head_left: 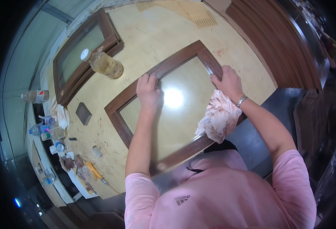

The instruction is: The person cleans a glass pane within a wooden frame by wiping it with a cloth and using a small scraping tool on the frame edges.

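Observation:
A brown wooden cabinet door with a glass pane lies tilted in front of me, over the table's near edge. My left hand is closed on its far rail, fingers curled over the wood. On the right side rail, my right hand is closed too, thumb toward the glass. A crumpled white rag with reddish-brown stains lies just below my right hand, across the pane and rail. Bright light reflects off the middle of the glass.
A second glass-paned door lies at the far left, beside a white-capped bottle of murky liquid. Nearer are a dark block and a yellow-handled tool. Several bottles line the left edge. Brown panels are stacked at right.

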### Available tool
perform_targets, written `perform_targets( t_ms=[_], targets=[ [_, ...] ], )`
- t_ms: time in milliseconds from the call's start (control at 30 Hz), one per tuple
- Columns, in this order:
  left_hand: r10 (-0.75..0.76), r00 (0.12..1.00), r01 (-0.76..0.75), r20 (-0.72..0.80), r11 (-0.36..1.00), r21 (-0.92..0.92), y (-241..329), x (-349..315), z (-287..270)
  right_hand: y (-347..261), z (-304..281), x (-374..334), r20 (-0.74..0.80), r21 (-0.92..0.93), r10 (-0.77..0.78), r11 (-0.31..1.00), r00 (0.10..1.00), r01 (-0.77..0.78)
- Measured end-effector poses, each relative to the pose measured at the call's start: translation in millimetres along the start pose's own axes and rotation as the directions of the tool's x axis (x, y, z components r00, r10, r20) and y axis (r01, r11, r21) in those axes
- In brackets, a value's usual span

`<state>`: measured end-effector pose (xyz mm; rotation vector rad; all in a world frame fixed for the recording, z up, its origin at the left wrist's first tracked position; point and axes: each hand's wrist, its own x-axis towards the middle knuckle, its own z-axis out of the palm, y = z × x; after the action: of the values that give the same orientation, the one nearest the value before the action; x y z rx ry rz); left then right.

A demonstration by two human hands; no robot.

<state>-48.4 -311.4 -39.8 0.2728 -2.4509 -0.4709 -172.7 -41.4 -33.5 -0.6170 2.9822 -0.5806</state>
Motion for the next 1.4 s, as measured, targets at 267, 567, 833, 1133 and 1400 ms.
perform_targets(
  t_ms=[267,567,833,1133,1400],
  targets=[
    [-0.012,0.999,0.008,-0.039,0.996,-0.094,-11.4,0.8,9.9,2.6,4.9,0.7,-0.047,0.011,-0.011,1.0,0.999,0.011],
    [-0.141,0.968,0.186,0.205,0.958,-0.216,-21.9,8.2,-0.6,-1.4,-0.2,-0.2,0.0,0.016,0.026,1.0,1.0,-0.026],
    [-0.09,0.989,0.102,0.12,0.99,-0.097,-14.3,5.7,-2.4,-3.0,-3.0,-0.5,0.009,0.03,0.03,0.999,1.0,-0.03],
    [-0.097,0.95,0.157,0.298,0.97,-0.185,-4.6,17.1,3.0,-7.4,-5.0,-1.3,0.004,0.014,0.044,0.999,0.999,-0.044],
    [0.174,0.984,-0.173,0.033,0.985,-0.008,-12.0,8.2,-0.7,1.8,3.7,-3.2,-0.08,0.05,0.032,0.998,0.996,-0.028]
  ],
)
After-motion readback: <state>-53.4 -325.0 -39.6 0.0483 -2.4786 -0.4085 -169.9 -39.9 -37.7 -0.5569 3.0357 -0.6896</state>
